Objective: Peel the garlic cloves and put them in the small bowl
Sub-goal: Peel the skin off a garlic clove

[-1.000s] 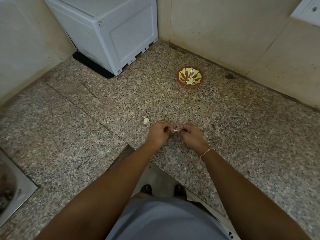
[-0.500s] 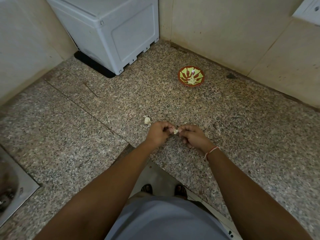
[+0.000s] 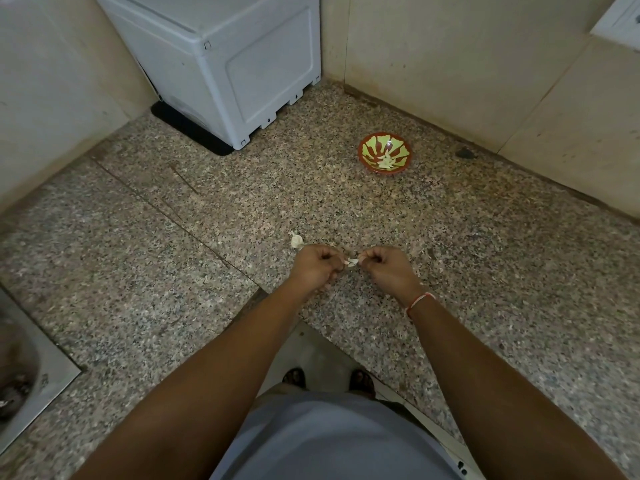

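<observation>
Left to right on the granite countertop (image 3: 138, 271), here's what we count. Far left edge: 1 steel sink (image 3: 24, 386), only a corner of it in shot, w/ some dark bits in the basin we can't make out. Back left: 1 white appliance (image 3: 221, 60) sitting on 1 black mat (image 3: 187, 129), pushed into the tiled corner. No brand or writing we can read on it, or anywhere else tbh.

Middle, near the front edge: 1 loose garlic piece (image 3: 296, 241) lying on the stone just beside our left hand (image 3: 317, 268); can't tell if it's a clove or just skin. Then 2 hands, both w/ fingers curled in. Left hand pinches 1 garlic clove (image 3: 352, 261) at its fingertips, and our right hand (image 3: 389, 270) pinches the same clove from the other side, so the clove sits between the two, held just above the counter. It's tiny in the shot, so we can't say how much skin is on it. Right wrist has 1 red-and-white thread band (image 3: 419, 302).

Back right, well apart from the hands: 1 small bowl (image 3: 367, 164), red-brown rim w/ a green and red pattern inside, holding a few pale garlic pieces (image 3: 386, 162). Maybe 3-4, can't count for sure.

Bottom centre, below the counter edge: 2 sandalled feet (image 3: 362, 381) on the floor.
</observation>
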